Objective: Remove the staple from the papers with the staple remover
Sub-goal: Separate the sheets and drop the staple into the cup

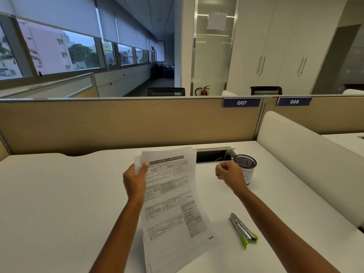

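Left hand (136,180) is up off the white desk (59,194), and its fingers (144,166) are pinched on the upper left corner of the printed white papers (171,200), thumb on the front sheet, the rest hidden behind. The top corners of the sheets fan apart slightly there, and the stack hangs down toward the viewer with its lower end reaching the desk. No staple can be made out at this size.

Over at three o'clock from the papers, the right hand (229,174) hovers with its fingers curled into a loose fist, thumb against the forefinger (whether something tiny sits in that pinch cannot be told). It is well clear of the sheets and just in front of the black mesh pen cup (246,164), which stands at the desk's far side beside an open rectangular cable slot (213,155).

The silver staple remover with lime-green tips (243,229) lies flat on the desk at about five o'clock from the papers, beneath the right forearm, near the sheets' lower right edge but not touching them. Neither hand touches it; the right fingers are well apart from it, toward twelve o'clock.

A tan partition (128,121) closes the desk's far edge.
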Demonstrator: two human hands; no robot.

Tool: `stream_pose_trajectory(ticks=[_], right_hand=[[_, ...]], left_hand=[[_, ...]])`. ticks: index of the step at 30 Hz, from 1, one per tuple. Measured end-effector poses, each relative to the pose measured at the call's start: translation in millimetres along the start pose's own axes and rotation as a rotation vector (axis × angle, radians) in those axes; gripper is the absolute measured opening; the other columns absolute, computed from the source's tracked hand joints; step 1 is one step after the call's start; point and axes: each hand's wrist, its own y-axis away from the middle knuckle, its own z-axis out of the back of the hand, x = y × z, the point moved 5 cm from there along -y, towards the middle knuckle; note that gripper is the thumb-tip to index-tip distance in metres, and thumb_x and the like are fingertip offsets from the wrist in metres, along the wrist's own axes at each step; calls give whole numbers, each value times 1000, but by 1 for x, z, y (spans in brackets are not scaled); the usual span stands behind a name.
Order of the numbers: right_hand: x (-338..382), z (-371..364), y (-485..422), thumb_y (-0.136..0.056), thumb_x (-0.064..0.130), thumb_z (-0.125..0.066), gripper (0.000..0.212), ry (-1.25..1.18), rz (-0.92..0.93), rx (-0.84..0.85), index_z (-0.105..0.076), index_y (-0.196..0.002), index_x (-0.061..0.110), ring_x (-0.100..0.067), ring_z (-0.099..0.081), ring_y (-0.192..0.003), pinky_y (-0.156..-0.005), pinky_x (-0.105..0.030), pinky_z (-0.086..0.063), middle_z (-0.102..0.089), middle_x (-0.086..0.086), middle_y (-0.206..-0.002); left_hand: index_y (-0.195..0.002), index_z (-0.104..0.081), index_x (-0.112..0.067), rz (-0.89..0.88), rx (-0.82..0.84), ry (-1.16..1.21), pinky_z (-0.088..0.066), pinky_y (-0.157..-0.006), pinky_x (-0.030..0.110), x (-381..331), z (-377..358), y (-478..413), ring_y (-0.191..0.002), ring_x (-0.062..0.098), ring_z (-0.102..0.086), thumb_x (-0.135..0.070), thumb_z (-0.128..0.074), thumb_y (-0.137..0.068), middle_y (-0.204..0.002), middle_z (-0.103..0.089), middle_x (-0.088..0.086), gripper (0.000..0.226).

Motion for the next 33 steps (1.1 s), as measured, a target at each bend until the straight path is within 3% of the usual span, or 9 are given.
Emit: stream_pose_trajectory(ticks=[3, 6, 11, 15, 17, 21, 28, 30, 33], right_hand=[[-37, 12, -18, -83, -5, -49, 18, -90, -152, -68, -58, -69, -1, -21, -53, -56, -53, -22, -51, -57, -14, -65], [-68, 28, -37, -82, -5, -49, 31, -81, -269, -157, -54, -53, 4, -17, -48, -47, -37, -9, -43, -52, -3, -44], [-92, 52, -70, -79, -2, -49, 41, 21, -332, -261, -51, -40, 10, -28, -53, -54, -59, -31, -47, -57, -14, -58], [-101, 65, -99, -78, -2, -49, 20, 110, -367, -332, -64, -66, -8, -41, -65, -83, -81, -46, -52, -61, -22, -73], [-101, 67, -106, -79, -1, -49, 21, 154, -371, -343, -65, -82, -15, -42, -64, -89, -81, -45, -52, -66, -30, -85], [-100, 68, -117, -83, -1, -50, 23, 227, -368, -339, -66, -93, -14, -41, -62, -94, -67, -31, -42, -67, -31, -98], [-95, 77, -109, -83, 5, -57, 20, 191, -325, -417, -68, -90, -9, -39, -62, -96, -83, -38, -49, -69, -28, -97], [-90, 76, -100, -84, 8, -56, 20, 166, -292, -410, -68, -87, -9, -39, -61, -95, -79, -35, -46, -69, -28, -95], [-77, 58, -81, -87, 13, -55, 23, 86, -184, -300, -68, -83, -6, -34, -61, -86, -72, -29, -41, -67, -23, -85]], left_hand=[[-83, -57, -7, 49, -8, -28, -53, -71, 41, 19, 1, -10, -75, 33, -60, -22, -57, -84, -86, -62, 15, 15], [-83, -56, -6, 71, 2, -60, -52, -70, 39, 37, -2, -17, -74, 32, -60, -22, -57, -84, -85, -61, 15, 16], [-84, -58, -1, 83, 13, -71, -51, -68, 37, 61, -7, -19, -70, 31, -59, -20, -58, -83, -83, -62, 14, 19], [-82, -59, -2, 90, 37, -37, -52, -70, 39, 75, -18, -20, -71, 31, -60, -17, -59, -82, -82, -64, 16, 15], [-80, -58, -4, 81, 50, -35, -53, -70, 40, 75, -21, -19, -71, 32, -61, -17, -58, -82, -82, -64, 15, 13], [-80, -58, -5, 67, 66, -33, -52, -68, 38, 78, -28, -20, -70, 32, -61, -17, -59, -82, -82, -64, 16, 12], [-78, -58, -9, 72, 80, 10, -49, -57, 26, 73, -29, -17, -66, 29, -60, -18, -59, -82, -80, -64, 13, 10], [-79, -58, -9, 68, 81, 26, -49, -56, 26, 69, -27, -14, -66, 29, -61, -18, -59, -82, -81, -64, 12, 10], [-72, -57, -19, 39, 100, 66, -50, -42, 18, 55, -24, -8, -62, 22, -61, -19, -58, -83, -72, -63, 5, 11]])
